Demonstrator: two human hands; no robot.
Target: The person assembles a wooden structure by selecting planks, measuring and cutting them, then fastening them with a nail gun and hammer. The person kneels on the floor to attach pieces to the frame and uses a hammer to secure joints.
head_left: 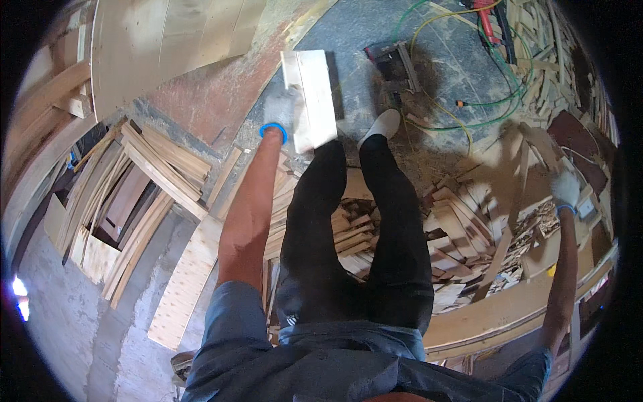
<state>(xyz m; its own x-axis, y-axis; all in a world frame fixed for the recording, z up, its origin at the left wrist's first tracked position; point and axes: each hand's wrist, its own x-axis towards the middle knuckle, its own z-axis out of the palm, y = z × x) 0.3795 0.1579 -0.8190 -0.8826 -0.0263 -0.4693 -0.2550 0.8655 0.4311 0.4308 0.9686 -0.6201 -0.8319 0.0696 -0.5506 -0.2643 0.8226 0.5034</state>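
My left hand [279, 107], in a pale glove with a blue cuff, grips the left side of a pale wooden board piece [315, 97]. The piece is held above the floor in front of my legs and looks bright and partly washed out. Far out to the right, my right hand [566, 187], gloved too, reaches over a pile of wood scraps [462, 234]. A wooden strip [538, 149] runs up to its fingers, which are too blurred to show whether they hold it.
A nail gun [400, 67] rests on the floor ahead, with a yellow hose [447, 110] and green hose [492, 124] nearby. A red tool [487, 23] lies at the far right. Stacked curved wood strips [127, 201] stand left. A large plywood panel [167, 40] is at far left.
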